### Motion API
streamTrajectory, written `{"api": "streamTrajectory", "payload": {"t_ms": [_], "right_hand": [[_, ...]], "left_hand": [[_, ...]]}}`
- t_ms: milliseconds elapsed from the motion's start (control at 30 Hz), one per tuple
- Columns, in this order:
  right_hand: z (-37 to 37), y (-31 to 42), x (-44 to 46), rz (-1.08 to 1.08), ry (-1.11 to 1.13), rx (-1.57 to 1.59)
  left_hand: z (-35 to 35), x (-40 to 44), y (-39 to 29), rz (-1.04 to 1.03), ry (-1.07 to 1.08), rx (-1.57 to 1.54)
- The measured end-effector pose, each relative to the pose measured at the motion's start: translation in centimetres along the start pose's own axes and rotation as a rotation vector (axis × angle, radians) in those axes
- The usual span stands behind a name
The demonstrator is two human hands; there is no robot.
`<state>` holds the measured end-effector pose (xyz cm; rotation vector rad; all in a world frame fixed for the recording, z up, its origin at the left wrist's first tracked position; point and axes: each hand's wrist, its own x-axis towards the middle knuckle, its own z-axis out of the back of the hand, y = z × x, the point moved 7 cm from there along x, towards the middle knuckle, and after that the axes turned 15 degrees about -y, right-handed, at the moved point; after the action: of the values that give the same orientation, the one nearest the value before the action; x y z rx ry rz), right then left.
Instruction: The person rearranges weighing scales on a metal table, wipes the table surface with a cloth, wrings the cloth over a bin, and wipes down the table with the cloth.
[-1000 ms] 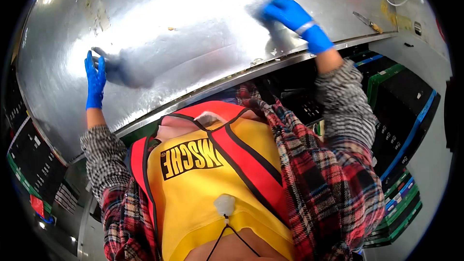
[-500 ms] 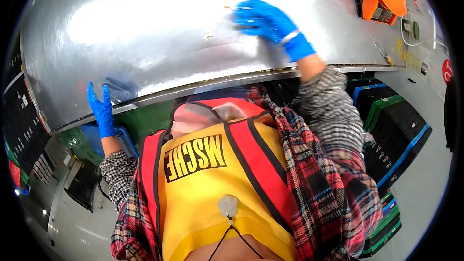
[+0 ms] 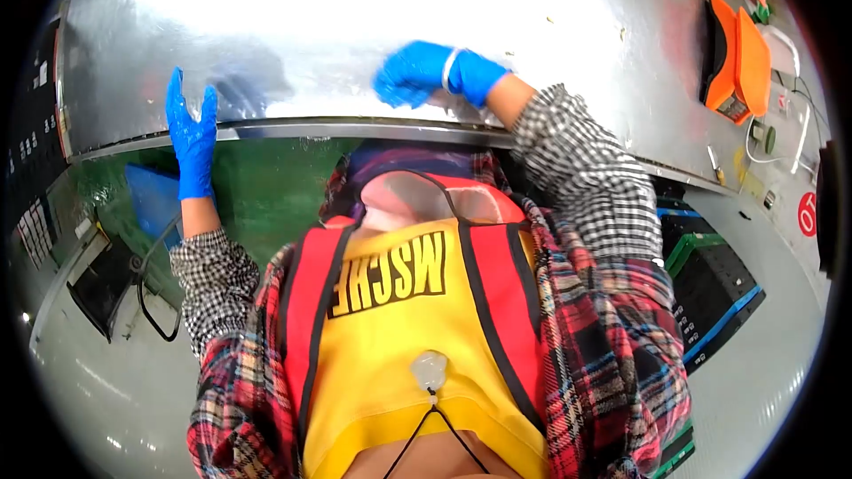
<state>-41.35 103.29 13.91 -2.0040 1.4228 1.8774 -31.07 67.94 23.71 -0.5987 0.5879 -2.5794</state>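
Observation:
My left hand [image 3: 191,146], in a blue glove, is at the front edge of a shiny metal table [image 3: 328,93]. Its thumb and fingers are spread apart, with nothing between them. Over the tabletop, near the front edge, my right hand [image 3: 422,75] is also gloved in blue. Its fingers curl down together, slightly blurred, and the palm side is hidden, so I cannot make out what it holds. A few small pale scraps [image 3: 549,20] lie on the metal beyond and to the right of this hand.
Two orange devices stand at the table's right end; the nearer scale [image 3: 753,58] has a keypad. A small tool [image 3: 715,162] lies near the right front corner. Stacked black crates [image 3: 719,293] are below on the right. A blue bin [image 3: 153,200] is under the left side.
My right hand has swept left and toward the front edge, and its fingers now curl more. The left hand stays spread, now higher in view. The camera view has shifted.

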Motion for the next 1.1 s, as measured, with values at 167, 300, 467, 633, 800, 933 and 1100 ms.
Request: {"api": "streamTrajectory", "payload": {"t_ms": [167, 300, 467, 633, 800, 933, 1100], "right_hand": [[13.4, 4.6, -5.3, 0.668, -0.500, 0.749], [17.5, -2.5, -16.9, 0.873, -1.266, -0.657], [27.8, -16.7, -20.3, 0.224, -1.902, -0.743], [23.2, -3.9, -11.3, 0.713, -1.588, -0.634], [7.1, 4.5, -3.6, 1.006, -0.946, -0.654], [9.4, -0.3, -9.2, 0.901, -1.040, -0.866], [10.4, -1.5, -7.7, 0.648, -1.037, -1.236]], "left_hand": [[4.3, -3.1, 1.8, 0.061, -0.080, 0.069], [6.1, -9.2, 8.3, 0.395, -0.218, 0.068], [6.6, -13.0, 6.1, 0.256, -0.181, 0.168], [6.5, -10.5, 6.5, 0.367, -0.142, 0.034], [5.5, -6.6, 3.3, 0.267, -0.086, 0.030], [6.9, -7.9, 1.0, 0.261, -0.109, 0.092], [7.7, -12.9, 4.2, 0.514, -0.185, 0.047]]}}
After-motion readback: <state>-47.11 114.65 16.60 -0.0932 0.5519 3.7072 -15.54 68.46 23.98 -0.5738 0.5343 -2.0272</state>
